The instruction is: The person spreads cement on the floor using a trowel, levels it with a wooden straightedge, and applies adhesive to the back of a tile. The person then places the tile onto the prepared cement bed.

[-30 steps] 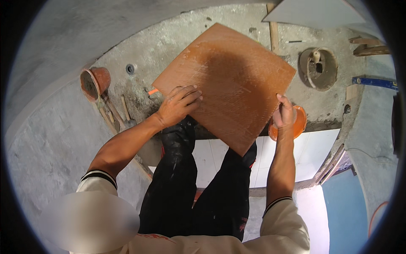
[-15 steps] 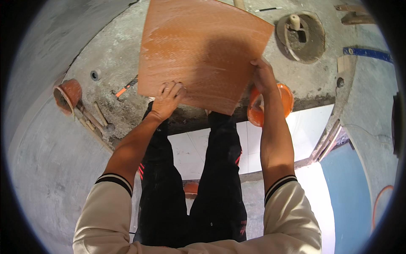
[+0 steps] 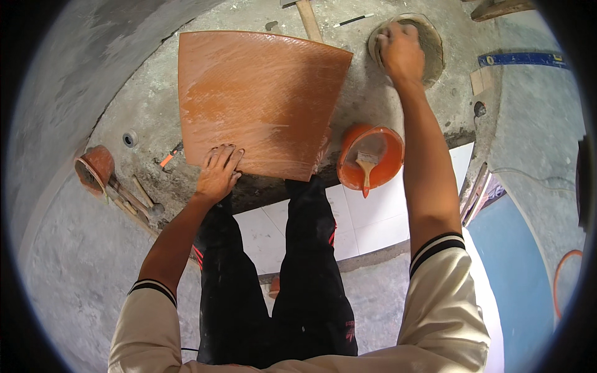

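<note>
Tile [image 3: 261, 99] x1 – L fingers [image 3: 222, 156] atop; brush [image 3: 367, 166] x1

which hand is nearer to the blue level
Right. The right hand is over the grey tub, to the left of the level; the left hand is at the near edge of the tile, much farther left.

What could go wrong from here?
The brown tile might slide or tip: the left hand alone is on it, at its near edge, while the right hand is at the grey bucket. The brush could get knocked loose, since its handle sticks out over the near rim of the orange bucket.
</note>
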The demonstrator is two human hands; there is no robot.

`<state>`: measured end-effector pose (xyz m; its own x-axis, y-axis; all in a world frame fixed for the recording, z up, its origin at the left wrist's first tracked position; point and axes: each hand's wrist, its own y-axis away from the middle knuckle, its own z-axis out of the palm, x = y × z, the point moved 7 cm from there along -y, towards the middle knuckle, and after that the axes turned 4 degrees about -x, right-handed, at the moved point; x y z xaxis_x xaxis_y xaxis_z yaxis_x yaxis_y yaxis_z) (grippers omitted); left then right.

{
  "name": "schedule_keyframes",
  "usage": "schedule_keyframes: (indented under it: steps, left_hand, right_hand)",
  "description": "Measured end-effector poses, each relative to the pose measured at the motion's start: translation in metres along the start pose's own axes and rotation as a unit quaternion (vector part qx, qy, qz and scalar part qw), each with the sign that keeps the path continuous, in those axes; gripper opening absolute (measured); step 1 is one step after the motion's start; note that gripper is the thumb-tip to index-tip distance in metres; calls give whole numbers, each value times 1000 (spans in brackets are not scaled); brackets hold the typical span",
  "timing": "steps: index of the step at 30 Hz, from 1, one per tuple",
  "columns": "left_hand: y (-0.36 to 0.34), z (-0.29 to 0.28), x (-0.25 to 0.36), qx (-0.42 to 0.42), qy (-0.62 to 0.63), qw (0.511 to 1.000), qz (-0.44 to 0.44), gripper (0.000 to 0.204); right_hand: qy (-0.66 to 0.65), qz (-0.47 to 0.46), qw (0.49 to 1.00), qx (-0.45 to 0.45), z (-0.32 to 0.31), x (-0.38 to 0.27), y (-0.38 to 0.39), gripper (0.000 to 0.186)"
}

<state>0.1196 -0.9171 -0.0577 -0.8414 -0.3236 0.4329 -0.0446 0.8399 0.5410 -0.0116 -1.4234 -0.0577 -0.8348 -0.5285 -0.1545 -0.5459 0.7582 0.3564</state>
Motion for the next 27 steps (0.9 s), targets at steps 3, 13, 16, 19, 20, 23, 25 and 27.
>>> schedule_keyframes:
  steps: [3,13,16,19,20,23,25,27]
  left_hand:
    - [7,-16,5,50,48,997,-33,68]
    - [163,47,-18,-124,126,907,-382,56]
    - [204,75,-28,-142,204,861,-443,72]
    - [212,95,-21,-136,276,825,-473,84]
    - [218,98,-18,-137,288,819,-478,87]
    - [213,101,-9,-140,276,806,-505,92]
    - [202,98,-12,-155,268,802,-510,93]
    - [197,96,-13,-156,268,800,-514,93]
  right_hand:
    - [105,111,988,-18,-32,47,21,36]
    - [321,14,925,-203,-31,113,-3,26]
    - [302,-78,924,-222,-10,130,9,28]
    - [318,-81,922,-206,-11,117,29,23]
    - [319,-88,924,-194,-23,115,27,23]
    - [284,-95,947,-117,-60,89,19,23]
    - [313,-91,933,-156,-44,109,16,22]
    - [336,-98,917,-189,-32,113,17,23]
